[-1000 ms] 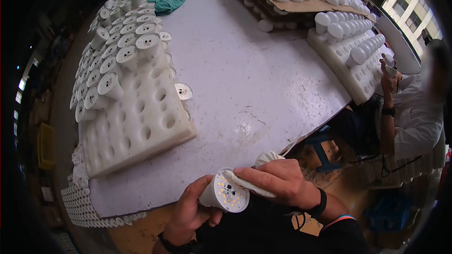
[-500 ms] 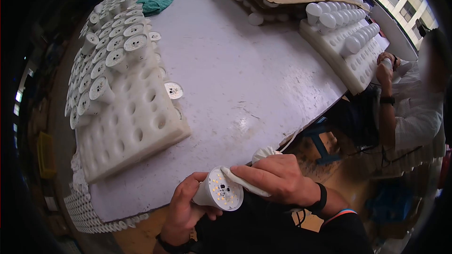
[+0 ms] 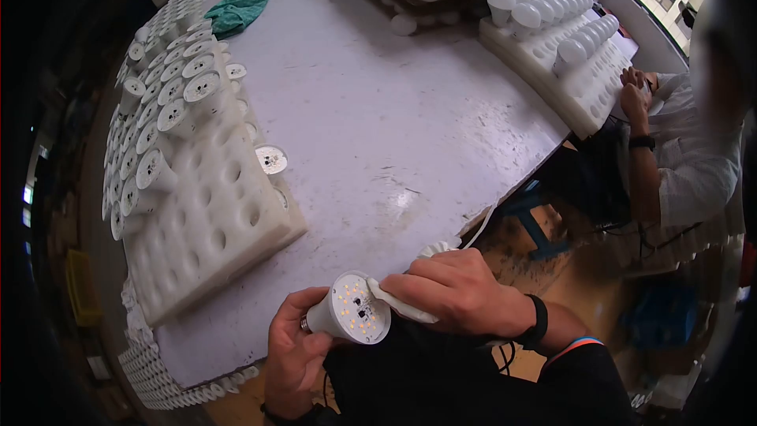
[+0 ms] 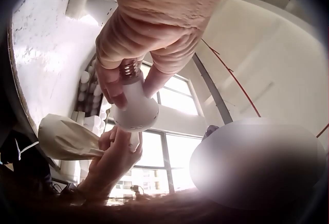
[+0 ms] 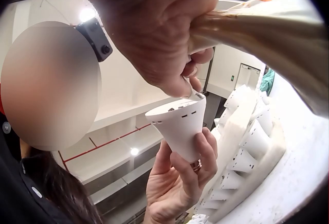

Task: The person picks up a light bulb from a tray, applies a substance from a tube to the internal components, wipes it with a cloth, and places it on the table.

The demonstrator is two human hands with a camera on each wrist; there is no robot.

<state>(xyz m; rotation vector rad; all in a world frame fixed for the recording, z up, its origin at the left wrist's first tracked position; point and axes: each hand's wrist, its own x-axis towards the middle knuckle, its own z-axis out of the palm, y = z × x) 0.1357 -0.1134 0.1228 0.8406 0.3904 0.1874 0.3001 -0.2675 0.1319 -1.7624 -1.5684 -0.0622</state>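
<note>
A white LED bulb body (image 3: 351, 312) with a metal screw base is in my left hand (image 3: 290, 351), the fingers and thumb around its narrow end. Its open face shows a round circuit board with yellow LEDs and dark chips. My right hand (image 3: 465, 292) grips a cream piping bag (image 4: 67, 136); its narrow tip (image 3: 382, 294) is right at the bulb's rim. In the right wrist view the wide part of the bag (image 5: 267, 28) extends out past the hand. The left wrist view shows the screw base (image 4: 129, 68) between the left fingers.
At left a foam tray (image 3: 213, 229) holds many similar bulb bodies (image 3: 155, 171), with bare holes near its front. A green cloth (image 3: 236, 14) lies behind. Domed bulbs (image 3: 572, 55) stand in a foam tray (image 3: 544, 79) at right, beside another person (image 3: 694, 158). A table edge (image 3: 520, 189) runs between.
The bag's tip has moved along the bulb's rim toward the right. Both hands and the bulb sit further left as the head view shifts. The other person's hands have come together.
</note>
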